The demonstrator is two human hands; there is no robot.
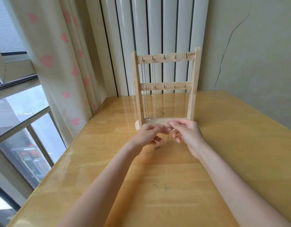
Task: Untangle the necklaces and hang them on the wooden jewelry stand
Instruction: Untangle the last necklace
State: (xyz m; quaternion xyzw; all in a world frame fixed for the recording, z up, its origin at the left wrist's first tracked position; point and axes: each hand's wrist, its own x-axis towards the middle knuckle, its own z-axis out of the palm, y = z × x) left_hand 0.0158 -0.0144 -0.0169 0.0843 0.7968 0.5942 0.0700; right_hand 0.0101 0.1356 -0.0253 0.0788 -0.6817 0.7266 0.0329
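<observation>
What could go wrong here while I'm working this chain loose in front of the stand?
1. Both hands, left hand and right hand, pinch a thin chain close together; pulling hard could tighten any knot or snap it.
2. The hands work right by the base of the wooden stand; a bump might tip it or swing the two hung necklaces together and retangle them.

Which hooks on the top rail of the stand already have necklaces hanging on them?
The two leftmost hooks on the top rail each carry a silver chain; the three to their right are bare.
</observation>
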